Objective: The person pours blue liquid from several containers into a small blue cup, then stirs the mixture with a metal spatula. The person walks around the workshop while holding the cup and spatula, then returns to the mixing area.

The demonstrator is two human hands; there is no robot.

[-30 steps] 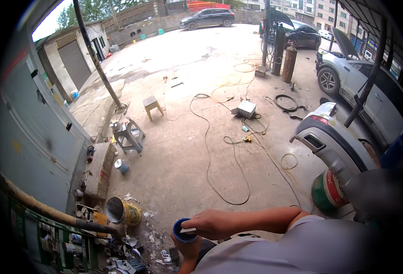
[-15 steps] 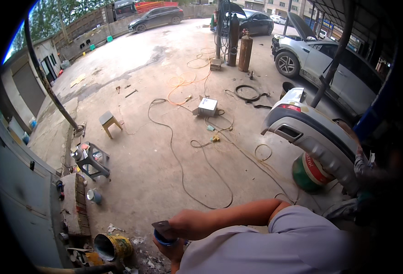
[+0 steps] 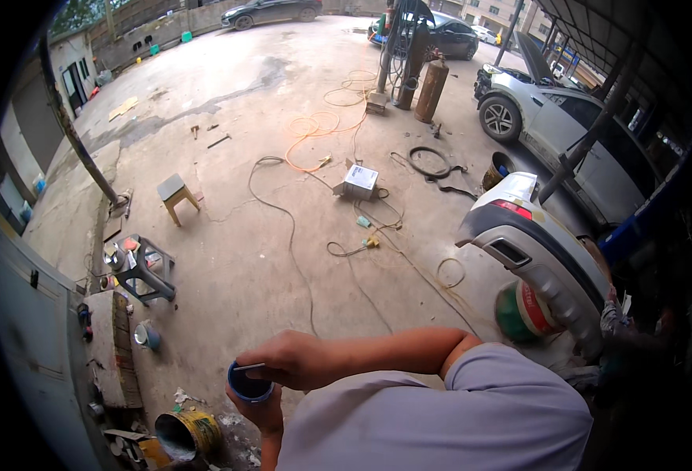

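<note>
Your left hand (image 3: 260, 411) wraps a blue, round, open-topped cup (image 3: 251, 388) above the beige concrete floor (image 3: 232, 263); your right hand (image 3: 287, 358) grips a thin, flat, grey scraper (image 3: 249, 366) across the cup's mouth (the tip sits near the rim's left edge).

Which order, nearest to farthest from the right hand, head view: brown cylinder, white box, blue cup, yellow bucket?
1. Blue cup: lower left of the right hand, in the left hand.
2. Yellow bucket: on the ground, left.
3. White box: ahead, slightly right.
4. Brown cylinder: farther ahead, more right.
</note>
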